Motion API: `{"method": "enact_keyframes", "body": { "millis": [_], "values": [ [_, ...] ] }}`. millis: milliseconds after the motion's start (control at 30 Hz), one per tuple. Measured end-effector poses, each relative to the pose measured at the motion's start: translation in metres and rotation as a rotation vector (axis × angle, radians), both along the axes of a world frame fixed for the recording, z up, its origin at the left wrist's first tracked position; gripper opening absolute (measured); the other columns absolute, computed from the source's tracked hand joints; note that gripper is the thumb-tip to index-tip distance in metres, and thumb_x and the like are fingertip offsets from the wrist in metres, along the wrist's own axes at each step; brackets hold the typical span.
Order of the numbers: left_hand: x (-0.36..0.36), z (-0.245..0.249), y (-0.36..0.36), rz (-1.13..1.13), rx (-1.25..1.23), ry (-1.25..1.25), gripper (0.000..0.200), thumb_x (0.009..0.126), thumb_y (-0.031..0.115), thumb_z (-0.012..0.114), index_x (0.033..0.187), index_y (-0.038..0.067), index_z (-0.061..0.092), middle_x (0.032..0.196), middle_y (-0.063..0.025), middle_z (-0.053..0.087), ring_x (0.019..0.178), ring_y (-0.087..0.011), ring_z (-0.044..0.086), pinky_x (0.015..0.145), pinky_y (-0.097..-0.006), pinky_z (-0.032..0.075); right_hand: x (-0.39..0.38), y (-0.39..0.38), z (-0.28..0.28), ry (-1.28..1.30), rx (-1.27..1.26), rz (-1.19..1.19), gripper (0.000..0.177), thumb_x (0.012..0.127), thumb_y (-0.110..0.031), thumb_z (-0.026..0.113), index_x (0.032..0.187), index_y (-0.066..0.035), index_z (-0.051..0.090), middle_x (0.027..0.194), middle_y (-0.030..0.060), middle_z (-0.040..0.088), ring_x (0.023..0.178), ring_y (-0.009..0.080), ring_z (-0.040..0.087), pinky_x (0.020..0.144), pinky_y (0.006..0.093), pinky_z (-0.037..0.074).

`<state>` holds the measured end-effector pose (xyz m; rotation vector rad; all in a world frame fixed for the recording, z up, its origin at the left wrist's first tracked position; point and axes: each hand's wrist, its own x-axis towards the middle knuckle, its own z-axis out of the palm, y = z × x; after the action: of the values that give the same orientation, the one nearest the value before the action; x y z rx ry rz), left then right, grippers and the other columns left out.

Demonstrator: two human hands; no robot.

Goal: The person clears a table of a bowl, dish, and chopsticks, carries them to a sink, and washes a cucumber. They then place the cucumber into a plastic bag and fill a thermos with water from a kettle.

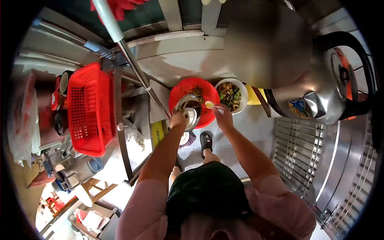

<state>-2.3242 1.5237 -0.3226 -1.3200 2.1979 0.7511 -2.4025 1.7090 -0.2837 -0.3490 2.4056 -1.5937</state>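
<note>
Left hand (178,119) clasps the steel bowl (191,111); right hand (224,117) pinches, seemingly, a spoon (209,105) beside that grip: best scrape steadily

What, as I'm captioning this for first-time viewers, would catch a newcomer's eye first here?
The red basin at centre, with the left hand gripping a metal bowl over it and the right hand holding a spoon beside it. Next come the red basket at the left and the big steel kettle at the right.
</note>
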Motion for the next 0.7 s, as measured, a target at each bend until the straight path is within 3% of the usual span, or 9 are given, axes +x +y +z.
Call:
{"method": "enact_keyframes", "body": {
  "millis": [33, 133, 167, 300, 367, 433, 567, 633, 700],
  "values": [
    [-0.006, -0.003, 0.000, -0.051, -0.069, 0.113, 0.034, 0.079, 0.016, 0.042, 0.111, 0.005, 0.047, 0.117, -0.0187, 0.044, 0.092, -0.0365, 0.053, 0.079, -0.0399, 0.044, -0.004, 0.003, -0.007, 0.003, 0.017, -0.010, 0.012, 0.075, -0.011, 0.058, 0.082, -0.001, 0.058, 0.084, 0.0109, 0.058, 0.080, 0.0219, 0.056, 0.071, 0.0290, 0.043],
    [-0.029, 0.036, 0.005, -0.272, -0.025, 0.067, 0.036, 0.079, 0.014, 0.042, 0.114, 0.006, 0.044, 0.128, -0.0179, 0.032, 0.100, -0.0360, 0.049, 0.080, -0.0402, 0.044, -0.010, 0.006, -0.014, -0.033, 0.032, -0.032, 0.013, 0.075, -0.011, 0.059, 0.083, -0.002, 0.059, 0.085, 0.0112, 0.058, 0.080, 0.0229, 0.057, 0.071, 0.0291, 0.044],
    [-0.018, -0.030, -0.003, -0.669, -0.288, 0.107, 0.038, 0.080, 0.014, 0.042, 0.117, 0.007, 0.041, 0.130, -0.0169, 0.028, 0.109, -0.0328, 0.043, 0.080, -0.0406, 0.044, -0.010, 0.008, -0.016, -0.071, 0.034, -0.038, 0.013, 0.075, -0.011, 0.059, 0.084, -0.001, 0.059, 0.086, 0.0114, 0.058, 0.081, 0.0235, 0.057, 0.070, 0.0289, 0.044],
    [-0.026, -0.112, -0.031, -0.797, -0.290, 0.141, 0.056, 0.080, 0.027, 0.040, 0.131, 0.016, 0.018, 0.133, -0.0145, 0.024, 0.109, -0.0384, 0.042, 0.073, -0.0424, 0.047, -0.007, 0.024, -0.036, 0.009, 0.012, 0.093, 0.014, 0.074, -0.009, 0.059, 0.086, -0.001, 0.061, 0.088, 0.0122, 0.059, 0.081, 0.0239, 0.058, 0.072, 0.0287, 0.045],
    [-0.039, -0.079, -0.027, -0.746, -0.204, 0.219, 0.056, 0.080, 0.027, 0.040, 0.130, 0.016, 0.018, 0.133, -0.0149, 0.024, 0.111, -0.0381, 0.039, 0.074, -0.0432, 0.046, 0.002, 0.030, -0.048, -0.018, 0.016, 0.164, 0.014, 0.075, -0.010, 0.058, 0.087, -0.004, 0.061, 0.094, 0.0109, 0.057, 0.086, 0.0232, 0.057, 0.076, 0.0291, 0.045],
    [-0.056, 0.012, -0.015, -0.797, -0.134, 0.331, 0.052, 0.081, 0.025, 0.039, 0.129, 0.014, 0.022, 0.131, -0.0162, 0.027, 0.114, -0.0371, 0.035, 0.075, -0.0450, 0.045, 0.005, 0.029, -0.039, -0.037, -0.009, 0.173, 0.015, 0.074, -0.007, 0.058, 0.088, -0.003, 0.061, 0.094, 0.0115, 0.057, 0.087, 0.0234, 0.057, 0.076, 0.0290, 0.045],
    [-0.062, -0.013, -0.026, -0.939, -0.296, 0.298, 0.048, 0.083, 0.022, 0.037, 0.128, 0.010, 0.025, 0.129, -0.0143, 0.031, 0.117, -0.0340, 0.032, 0.080, -0.0427, 0.043, 0.001, 0.026, -0.027, 0.154, 0.000, 0.393, 0.021, 0.073, -0.003, 0.058, 0.095, -0.004, 0.059, 0.099, 0.0125, 0.056, 0.091, 0.0242, 0.055, 0.078, 0.0291, 0.045],
    [-0.067, -0.007, -0.028, -0.665, -0.174, 0.313, 0.046, 0.084, 0.021, 0.034, 0.127, 0.008, 0.026, 0.128, -0.0121, 0.033, 0.117, -0.0284, 0.034, 0.088, -0.0375, 0.037, -0.013, 0.021, -0.027, 0.212, 0.012, 0.380, 0.022, 0.074, -0.005, 0.058, 0.096, -0.004, 0.058, 0.101, 0.0126, 0.056, 0.091, 0.0249, 0.056, 0.077, 0.0303, 0.046],
    [-0.070, 0.003, -0.032, -0.659, -0.138, 0.328, 0.046, 0.085, 0.022, 0.033, 0.128, 0.008, 0.026, 0.128, -0.0117, 0.033, 0.117, -0.0263, 0.034, 0.091, -0.0354, 0.035, -0.032, 0.014, -0.029, 0.216, -0.041, 0.352, 0.022, 0.075, -0.007, 0.058, 0.096, -0.006, 0.058, 0.105, 0.0122, 0.055, 0.092, 0.0263, 0.055, 0.077, 0.0319, 0.047]
  ]
}}
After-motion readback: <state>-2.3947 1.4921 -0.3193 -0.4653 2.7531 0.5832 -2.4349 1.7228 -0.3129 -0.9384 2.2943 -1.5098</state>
